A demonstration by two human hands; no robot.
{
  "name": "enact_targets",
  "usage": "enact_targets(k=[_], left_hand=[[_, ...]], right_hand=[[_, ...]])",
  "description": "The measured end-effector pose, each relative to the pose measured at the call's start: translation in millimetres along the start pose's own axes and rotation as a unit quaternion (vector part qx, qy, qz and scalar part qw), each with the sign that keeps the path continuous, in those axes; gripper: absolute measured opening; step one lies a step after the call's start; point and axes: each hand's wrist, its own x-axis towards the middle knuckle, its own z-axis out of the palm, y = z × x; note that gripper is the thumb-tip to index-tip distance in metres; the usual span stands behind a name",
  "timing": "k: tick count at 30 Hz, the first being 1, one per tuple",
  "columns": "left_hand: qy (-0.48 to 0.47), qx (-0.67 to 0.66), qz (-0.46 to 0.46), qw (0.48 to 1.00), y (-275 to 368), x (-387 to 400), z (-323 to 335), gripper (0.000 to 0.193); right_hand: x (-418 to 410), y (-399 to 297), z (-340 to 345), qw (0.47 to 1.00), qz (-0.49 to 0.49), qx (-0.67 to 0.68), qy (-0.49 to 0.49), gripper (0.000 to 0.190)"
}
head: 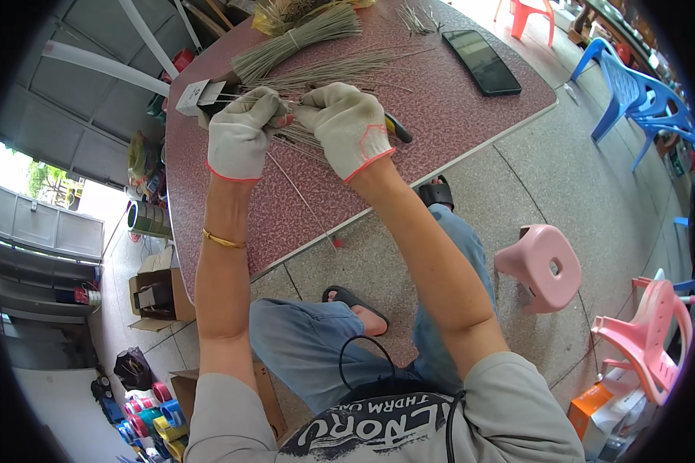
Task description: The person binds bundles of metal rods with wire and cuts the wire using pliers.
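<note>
Both my hands wear white knit gloves with pink-red cuff edges. My left hand (pixel 244 124) grips a few thin pale strands (pixel 227 97), whose ends stick out to its left over a small white box. Close beside it, my right hand (pixel 347 118) pinches the strands' other end between thumb and fingertips. A yellow-and-black tool handle (pixel 399 128) shows from under my right hand; its head is hidden. Loose grey-green strands (pixel 347 68) lie just beyond both hands, and behind them rests a thick tied bundle (pixel 301 40). One long strand (pixel 301 197) runs toward the table's near edge.
The red speckled table (pixel 457 139) carries a black smartphone (pixel 482 62) and an opened small white box (pixel 200 97). On the floor to the right stand a pink stool (pixel 541 269), a pink chair (pixel 648 341) and blue chairs (pixel 619 87). A cardboard box (pixel 159 289) sits left.
</note>
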Motion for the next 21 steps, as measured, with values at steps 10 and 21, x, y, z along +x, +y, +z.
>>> enact_targets(k=[10,21], left_hand=[[0.08,0.02,0.01,0.997,-6.9,4.8,-14.9,0.021],[0.232,0.476,-0.082,0.845,9.6,18.5,-86.9,0.03]], right_hand=[[1.5,-6.8,-12.1,0.993,-0.102,-0.061,0.015,0.014],[177.7,134.0,-115.6,0.823,-0.043,-0.538,0.177,0.023]])
